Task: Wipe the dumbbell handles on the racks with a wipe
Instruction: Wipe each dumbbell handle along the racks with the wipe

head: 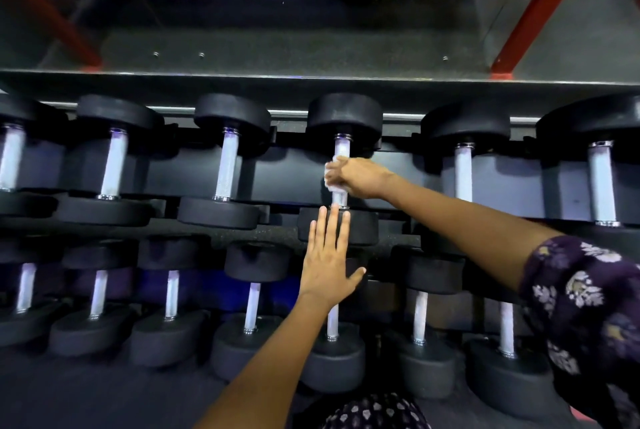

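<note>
Clenching a crumpled white wipe (pixel 330 176) around the pale knurled handle (pixel 341 151), the right hand (pixel 356 177) grips; left hand (pixel 329 260) flat, released.

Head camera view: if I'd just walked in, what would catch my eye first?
The right hand at centre, gripping a white wipe round a dumbbell handle on the middle rack. Just below it, the left hand lies spread flat. Rows of black dumbbells fill both sides.

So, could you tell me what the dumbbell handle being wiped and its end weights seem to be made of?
Handle: likely metal, pale and shiny, with bright rings at its ends. End weights: probably rubber-coated, matte black and barely reflective. Right hand grips a white wipe around the handle.
</note>
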